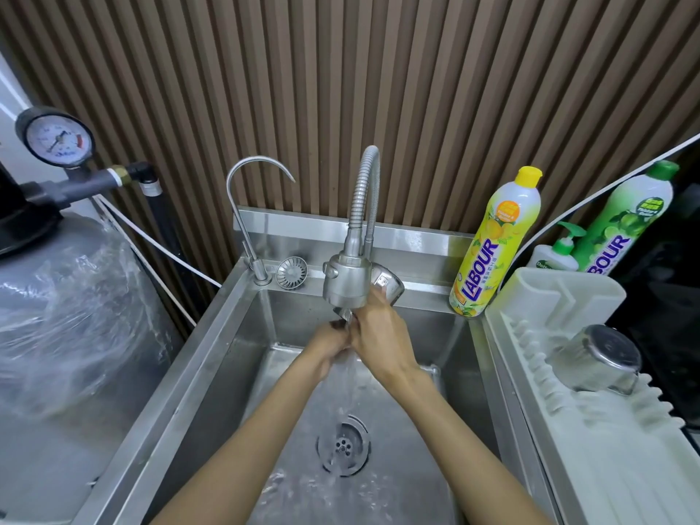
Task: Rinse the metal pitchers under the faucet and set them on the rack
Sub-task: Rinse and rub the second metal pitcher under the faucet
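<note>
metal pitcher (390,284), gripped by the curled right hand (380,337) beneath the faucet (346,276) near the back edge of the sink (189,373); the grasp of the left hand (329,344) cannot be told; the pitcher is best tilted so every wall is flushed.

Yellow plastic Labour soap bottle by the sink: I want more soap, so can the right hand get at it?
Probably, once freed: nothing stands between the right hand and the yellow plastic soap bottle, but that hand grips the steel pitcher.

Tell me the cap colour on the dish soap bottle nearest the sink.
Yellow cap on the dish soap bottle; best seen in the head view.
</note>
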A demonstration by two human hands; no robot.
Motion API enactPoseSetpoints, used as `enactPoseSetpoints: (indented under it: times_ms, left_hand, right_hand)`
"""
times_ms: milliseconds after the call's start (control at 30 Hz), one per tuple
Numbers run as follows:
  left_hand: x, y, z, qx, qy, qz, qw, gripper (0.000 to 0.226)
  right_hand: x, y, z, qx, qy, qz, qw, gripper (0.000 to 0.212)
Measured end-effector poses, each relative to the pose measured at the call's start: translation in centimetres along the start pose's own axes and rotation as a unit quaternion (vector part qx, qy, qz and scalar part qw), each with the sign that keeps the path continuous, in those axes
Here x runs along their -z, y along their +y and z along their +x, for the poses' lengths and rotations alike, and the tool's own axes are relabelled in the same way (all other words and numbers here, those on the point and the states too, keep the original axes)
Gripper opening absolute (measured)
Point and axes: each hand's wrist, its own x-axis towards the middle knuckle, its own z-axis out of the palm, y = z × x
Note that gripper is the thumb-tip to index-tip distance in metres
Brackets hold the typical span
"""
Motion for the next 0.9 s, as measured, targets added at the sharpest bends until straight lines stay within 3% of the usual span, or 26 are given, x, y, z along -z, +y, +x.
enactPoseSetpoints:
  times_ms: [267, 667, 800, 900]
  left_hand:
    - [-0.1, -0.2, 0.2, -0.018, -0.039, -0.025, 0.999, 0.027]
    - [0.9, -1.1, -0.2, 0.021, -0.057, -0.087, 0.994, 0.029]
    - [1.5, -0.6, -0.4, 0.013, -0.045, -0.12, 0.992, 0.036]
    - [1.4, -0.1, -0.9, -0.004, -0.047, -0.136, 0.99, 0.041]
  right_hand:
    - [-0.8, 1.1, 0.4, 0.019, 0.012, 0.014, 1.0, 0.041]
    - [-1.4, 4.0, -0.2, 0.034, 0.055, 0.042, 0.997, 0.007]
    - [-1.2, 4.2, -0.1, 0.009, 0.061, 0.095, 0.994, 0.016]
    - [-1.2, 3.9, 0.1, -0.07, 0.062, 0.176, 0.98, 0.026]
